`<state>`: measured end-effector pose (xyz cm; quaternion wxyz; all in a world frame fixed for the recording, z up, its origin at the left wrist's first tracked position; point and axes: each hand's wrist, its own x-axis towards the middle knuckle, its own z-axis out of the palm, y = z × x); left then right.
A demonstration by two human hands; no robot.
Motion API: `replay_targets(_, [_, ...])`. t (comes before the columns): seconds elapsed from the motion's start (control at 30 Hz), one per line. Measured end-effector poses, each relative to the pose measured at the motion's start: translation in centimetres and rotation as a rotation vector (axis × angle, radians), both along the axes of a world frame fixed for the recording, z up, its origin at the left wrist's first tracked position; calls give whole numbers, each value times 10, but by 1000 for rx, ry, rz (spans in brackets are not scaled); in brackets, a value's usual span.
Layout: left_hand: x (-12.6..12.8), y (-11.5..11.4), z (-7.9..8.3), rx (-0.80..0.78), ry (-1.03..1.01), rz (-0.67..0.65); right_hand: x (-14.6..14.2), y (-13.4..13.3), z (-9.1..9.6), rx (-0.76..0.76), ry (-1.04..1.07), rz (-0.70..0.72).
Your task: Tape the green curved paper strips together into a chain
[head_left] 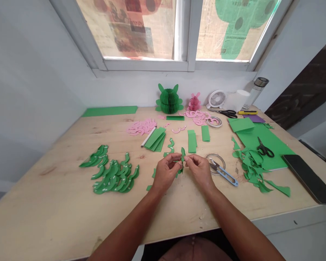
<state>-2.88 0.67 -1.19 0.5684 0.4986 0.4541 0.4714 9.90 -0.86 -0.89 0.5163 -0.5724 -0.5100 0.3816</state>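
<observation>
Between my two hands, above the middle of the wooden table, is a small curved green paper piece (183,153). My left hand (167,168) pinches it from the left, fingers curled. From the other side, my right hand (199,168) grips it between thumb and forefinger. More green cutouts (171,145) lie just beyond and partly under my left hand. A large pile of wavy green paper pieces (114,175), some with white strips, lies to the left. Close to my right hand are a roll of clear tape (216,156) and blue thread snips (226,174).
Folded green papers (155,139), a pen (149,137) and pink cutouts (141,127) lie farther back. Green scraps (252,165), black scissors (264,148) and a phone (309,177) are at right. Along the wall stand a green honeycomb paper figure (169,101), small fan (216,98) and glass bottle (255,94).
</observation>
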Motion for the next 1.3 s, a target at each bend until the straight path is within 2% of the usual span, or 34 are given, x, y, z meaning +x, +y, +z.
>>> replay_targets(0.27, [1,-3,8,2,5,-10,1,1,-4,-5,0,-6])
replay_targets(0.67, [0,-1,0,40,52,-17,0,-1,2,-29,16,-34])
replay_targets(1.07, [1,-2,6,-6,21,-34,1,0,-1,-12,5,-42])
replay_targets(1.3, [-1,-3,0,155,180,-107,0,-1,1,-9,14,-45])
